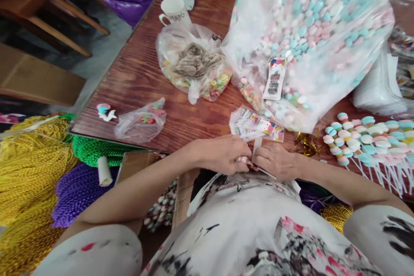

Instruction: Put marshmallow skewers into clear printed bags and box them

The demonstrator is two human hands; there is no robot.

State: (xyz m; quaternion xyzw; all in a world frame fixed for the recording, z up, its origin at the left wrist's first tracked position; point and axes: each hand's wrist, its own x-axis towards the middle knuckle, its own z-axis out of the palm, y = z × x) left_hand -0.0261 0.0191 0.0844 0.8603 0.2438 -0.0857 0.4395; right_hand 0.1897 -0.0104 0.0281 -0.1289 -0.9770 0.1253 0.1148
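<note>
Both of my hands are close together at the table's front edge, fingers curled inward. My left hand (228, 154) is closed, with a small pink and white piece (243, 161) showing at its fingers. My right hand (276, 160) is closed beside it; a thin white stick-like thing (265, 172) shows beneath its fingers. What each hand grips is mostly hidden. A pile of printed labels (247, 123) lies just beyond my hands. To their right are gold twist ties (307, 143) and several pastel marshmallow-like pops (367, 136) on white sticks.
A large clear bag of pastel candy-like pieces (310, 30) fills the back right, with a printed packet (274, 79) on it. A smaller bag (168, 39), a white mug (175, 10) and a small plastic bag (136, 125) are leftward. Bead strands (29, 168) hang beside the table.
</note>
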